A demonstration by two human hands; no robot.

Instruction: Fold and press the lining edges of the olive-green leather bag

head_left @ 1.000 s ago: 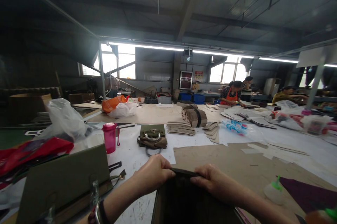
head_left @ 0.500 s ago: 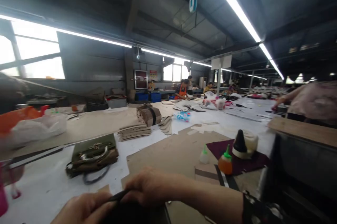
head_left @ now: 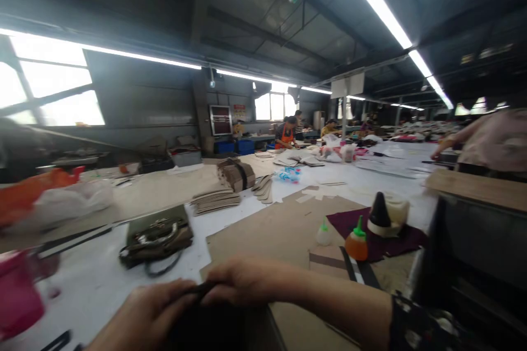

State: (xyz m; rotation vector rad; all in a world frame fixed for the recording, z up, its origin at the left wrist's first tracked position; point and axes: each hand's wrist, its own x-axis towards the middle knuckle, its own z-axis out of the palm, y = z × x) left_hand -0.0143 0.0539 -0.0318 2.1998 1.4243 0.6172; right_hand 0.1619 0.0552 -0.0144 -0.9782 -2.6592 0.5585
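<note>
At the bottom of the head view, my left hand [head_left: 142,312] pinches the upper edge of a black item [head_left: 218,326]. My right hand [head_left: 236,280] grips the same edge close beside it, fingers curled over. The item looks like dark sheet material or a bag; most of it lies below the frame, so its kind is unclear. Beyond my hands, an olive green handbag [head_left: 138,223] with handle and metal fittings lies on the white-covered table [head_left: 93,279]. A brown sheet [head_left: 255,230] spreads out past my right hand.
To the right stand a small green-capped bottle [head_left: 324,234], an orange-filled bottle [head_left: 356,244] and a pale container [head_left: 398,216] on maroon cloth [head_left: 411,238]. Stacked grey-brown pieces [head_left: 216,201] lie farther back. A pink object [head_left: 18,296] is at left. A person [head_left: 494,139] works at right.
My left fingers have come up and closer to my right fingers along the black edge. The view has shifted slightly, and more of the pink object shows at left.
</note>
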